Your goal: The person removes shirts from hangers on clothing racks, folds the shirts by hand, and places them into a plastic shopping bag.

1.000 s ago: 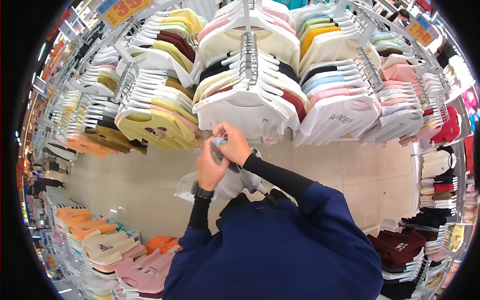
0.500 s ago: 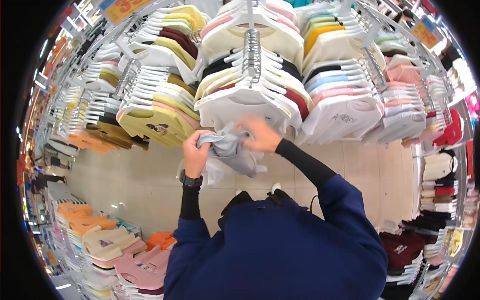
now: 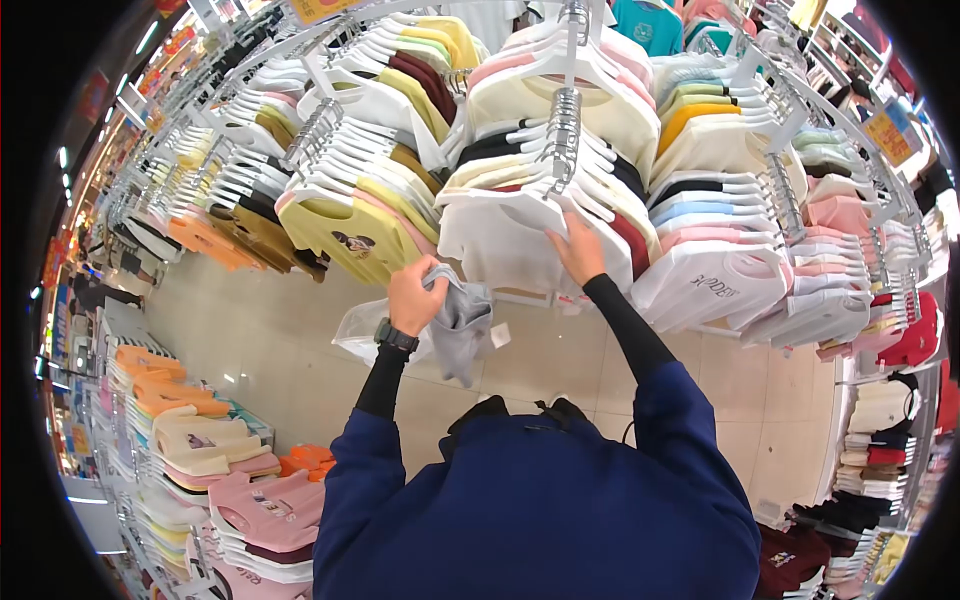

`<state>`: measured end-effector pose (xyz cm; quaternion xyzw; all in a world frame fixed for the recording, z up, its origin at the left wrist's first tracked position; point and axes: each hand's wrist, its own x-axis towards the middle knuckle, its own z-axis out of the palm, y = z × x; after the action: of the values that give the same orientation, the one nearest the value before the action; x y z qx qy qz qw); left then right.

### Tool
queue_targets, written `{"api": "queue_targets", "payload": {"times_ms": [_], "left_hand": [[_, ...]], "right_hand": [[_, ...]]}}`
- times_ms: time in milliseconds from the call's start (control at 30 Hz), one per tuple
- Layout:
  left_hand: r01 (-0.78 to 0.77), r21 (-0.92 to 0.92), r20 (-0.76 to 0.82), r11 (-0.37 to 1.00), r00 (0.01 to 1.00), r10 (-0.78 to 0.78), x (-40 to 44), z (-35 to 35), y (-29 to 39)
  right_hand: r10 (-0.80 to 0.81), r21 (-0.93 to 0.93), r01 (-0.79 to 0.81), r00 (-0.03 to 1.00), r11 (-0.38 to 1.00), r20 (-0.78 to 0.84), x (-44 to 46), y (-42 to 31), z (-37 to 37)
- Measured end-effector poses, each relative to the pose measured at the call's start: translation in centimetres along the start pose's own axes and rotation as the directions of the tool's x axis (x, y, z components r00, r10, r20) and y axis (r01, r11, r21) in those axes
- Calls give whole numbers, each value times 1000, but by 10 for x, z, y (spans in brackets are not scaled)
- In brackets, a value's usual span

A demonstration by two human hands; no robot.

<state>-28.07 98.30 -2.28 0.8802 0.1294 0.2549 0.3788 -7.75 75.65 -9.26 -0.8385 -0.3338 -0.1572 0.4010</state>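
My left hand (image 3: 417, 293) is closed round a crumpled grey garment (image 3: 466, 318), which hangs down over the aisle. A translucent plastic bag (image 3: 360, 328) hangs beside it at the same wrist, and a small white tag or paper (image 3: 501, 335) shows at the garment's right. My right hand (image 3: 578, 250) rests on the front white shirt (image 3: 500, 235) of the middle rack, near its right shoulder. Its thumb and fingers look spread against the cloth, holding nothing that I can see. That shirt hangs on a white hanger under the metal hooks (image 3: 563, 140).
Yellow shirts (image 3: 345, 235) hang on the rack to the left, and white lettered shirts (image 3: 710, 285) on the right. Folded or hung pink shirts (image 3: 268, 510) lie at lower left. A tiled floor (image 3: 270, 330) runs between the racks. Another person's legs (image 3: 105, 293) show far left.
My right hand has left the grey garment and moved right onto the white shirt. The grey garment now hangs from my left hand alone. The view has shifted, so the racks appear further right.
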Motion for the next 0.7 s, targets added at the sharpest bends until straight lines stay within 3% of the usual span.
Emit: {"api": "queue_targets", "payload": {"times_ms": [100, 233, 300, 333, 400, 433, 533, 700], "left_hand": [[34, 57, 40, 998, 999, -37, -7, -2, -12], [55, 212, -12, 976, 998, -54, -6, -5, -18], [94, 345, -73, 934, 995, -73, 0, -6, -25], [164, 358, -132, 919, 983, -124, 2, -6, -25], [293, 370, -251, 882, 945, -209, 12, -4, -20], [331, 359, -275, 873, 931, -240, 14, -3, -24], [325, 262, -234, 909, 935, -267, 16, -5, -12], [137, 461, -135, 877, 987, -84, -2, 7, 31]], "right_hand": [[52, 19, -53, 997, 998, 52, 6, -16, -45], [-97, 99, 90, 993, 991, 63, 1, -49, -119], [-52, 173, 26, 987, 985, 150, -29, -74, -143], [-15, 235, -35, 978, 971, 207, -48, -83, -148], [129, 168, -195, 932, 966, 337, -83, -100, -157], [136, 214, -215, 933, 953, 332, -98, -107, -156], [178, 236, -284, 904, 929, 388, -122, -127, -148], [155, 188, -219, 940, 957, 305, -135, -128, -104]]}}
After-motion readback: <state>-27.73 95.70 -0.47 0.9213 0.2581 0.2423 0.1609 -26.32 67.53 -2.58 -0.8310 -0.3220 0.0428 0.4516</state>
